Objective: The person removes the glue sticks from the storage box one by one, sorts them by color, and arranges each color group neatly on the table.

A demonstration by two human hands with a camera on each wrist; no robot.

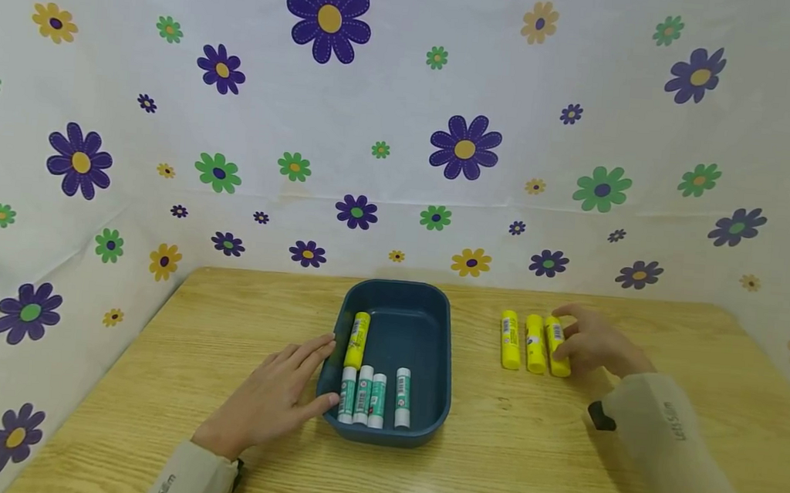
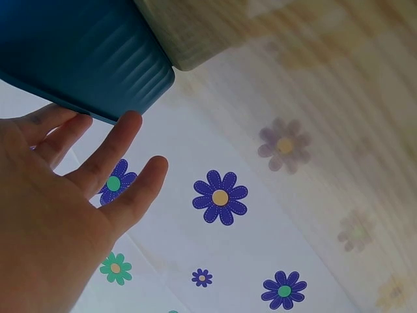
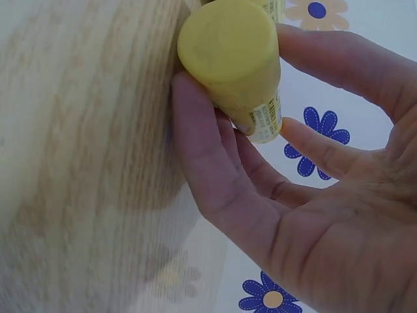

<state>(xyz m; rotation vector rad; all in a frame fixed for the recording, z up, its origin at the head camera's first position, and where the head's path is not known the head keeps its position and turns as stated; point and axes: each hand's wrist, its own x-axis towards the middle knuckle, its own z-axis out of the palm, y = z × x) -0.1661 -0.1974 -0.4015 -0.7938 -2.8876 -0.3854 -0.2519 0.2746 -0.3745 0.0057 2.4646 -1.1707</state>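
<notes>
In the head view a dark blue tray [image 1: 397, 435] sits on the table, with my left hand [image 1: 268, 391] at its left rim, fingers extended. The left wrist view shows the fingertips of that hand [image 2: 71, 195] against the outer wall of the tray [image 2: 98, 59]. Inside, a yellow glue stick [image 1: 357, 339] lies behind several green-and-white glue sticks [image 1: 363, 396]. To the right, my right hand [image 1: 592, 342] curls its fingers round a yellow glue stick [image 1: 555, 340], also seen close up as a yellow tube [image 3: 228, 45] in the right wrist view.
Two more yellow glue sticks, one at left [image 1: 510, 341] and one in the middle [image 1: 535, 344], lie beside the gripped one. A wooden table [image 1: 489, 463] carries everything. Flower-printed white cloth [image 1: 405, 123] hangs behind it and at both sides.
</notes>
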